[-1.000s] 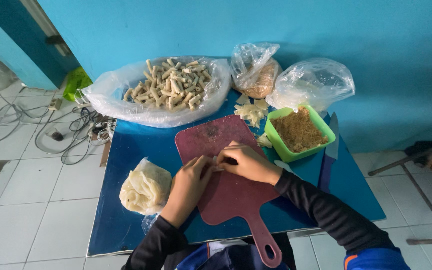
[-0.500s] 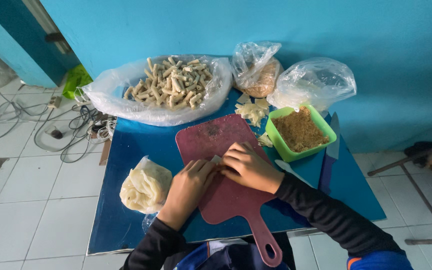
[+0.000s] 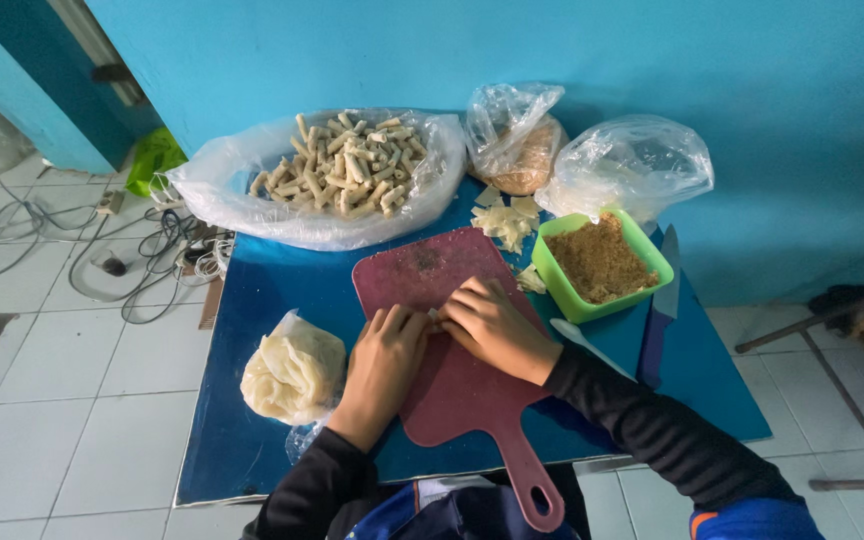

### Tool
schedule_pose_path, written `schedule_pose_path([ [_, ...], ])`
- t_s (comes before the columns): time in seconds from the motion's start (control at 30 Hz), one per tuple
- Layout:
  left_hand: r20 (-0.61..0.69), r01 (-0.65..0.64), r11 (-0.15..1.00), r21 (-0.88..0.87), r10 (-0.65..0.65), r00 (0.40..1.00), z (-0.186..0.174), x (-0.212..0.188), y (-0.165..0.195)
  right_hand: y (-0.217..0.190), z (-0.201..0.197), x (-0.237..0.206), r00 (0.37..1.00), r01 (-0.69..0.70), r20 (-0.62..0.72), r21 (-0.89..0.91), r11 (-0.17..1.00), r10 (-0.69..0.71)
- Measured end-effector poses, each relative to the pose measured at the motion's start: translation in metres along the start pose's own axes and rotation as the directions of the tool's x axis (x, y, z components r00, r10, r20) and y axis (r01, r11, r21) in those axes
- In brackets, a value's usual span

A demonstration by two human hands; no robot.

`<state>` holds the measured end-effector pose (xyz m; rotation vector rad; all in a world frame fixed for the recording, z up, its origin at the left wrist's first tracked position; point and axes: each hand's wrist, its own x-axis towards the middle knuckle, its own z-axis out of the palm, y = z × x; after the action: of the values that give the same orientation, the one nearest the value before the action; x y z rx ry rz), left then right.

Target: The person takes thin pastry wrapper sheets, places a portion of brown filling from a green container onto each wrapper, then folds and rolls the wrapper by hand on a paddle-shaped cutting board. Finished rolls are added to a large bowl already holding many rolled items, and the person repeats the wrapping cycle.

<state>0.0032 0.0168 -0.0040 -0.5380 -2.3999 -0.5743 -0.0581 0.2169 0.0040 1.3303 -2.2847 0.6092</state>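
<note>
Hands first: your left hand (image 3: 384, 358) and right hand (image 3: 492, 327) lie palms down, fingertips meeting, on one dark red cutting board (image 3: 452, 340) mid-table; whether they grip anything beneath I cannot tell. You have four plastic bags: rolled sticks (image 3: 347, 170), pale wrappers (image 3: 294, 368), and two (image 3: 517, 145) (image 3: 627, 165) behind one green tub (image 3: 602, 265) of brown crumbs. Its board looks scuffed, handle towards you.

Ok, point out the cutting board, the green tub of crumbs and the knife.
cutting board (image 3: 452, 385): head view, on the bare red face below the hands.
green tub (image 3: 550, 282): head view, on its near left rim.
knife (image 3: 666, 290): head view, on the blade, right of the tub.
</note>
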Motion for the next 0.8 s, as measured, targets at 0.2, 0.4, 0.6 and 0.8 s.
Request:
schedule_pose_path([
  [0.2, 0.064, 0.075, 0.997, 0.03, -0.077, 0.995, -0.004, 0.003, 0.002, 0.002, 0.003, 0.001, 0.999, 0.005, -0.032, -0.036, 0.999, -0.007],
  [0.4, -0.017, -0.013, 1.0, 0.021, 0.013, 1.0, -0.011, 0.003, 0.005, -0.002, -0.003, -0.001, 0.998, 0.065, -0.016, -0.054, 0.996, -0.066],
  [0.6, 0.024, -0.044, 0.996, 0.073, 0.043, 0.999, -0.01, 0.002, 0.002, -0.002, -0.006, 0.001, 0.998, 0.065, 0.003, -0.074, 0.995, -0.065],
  [0.8, -0.021, -0.087, 0.982, 0.167, 0.091, 0.996, -0.002, 0.001, 0.0, 0.007, 0.0, 0.002, 1.0, 0.014, -0.002, 0.009, 1.0, -0.014],
])
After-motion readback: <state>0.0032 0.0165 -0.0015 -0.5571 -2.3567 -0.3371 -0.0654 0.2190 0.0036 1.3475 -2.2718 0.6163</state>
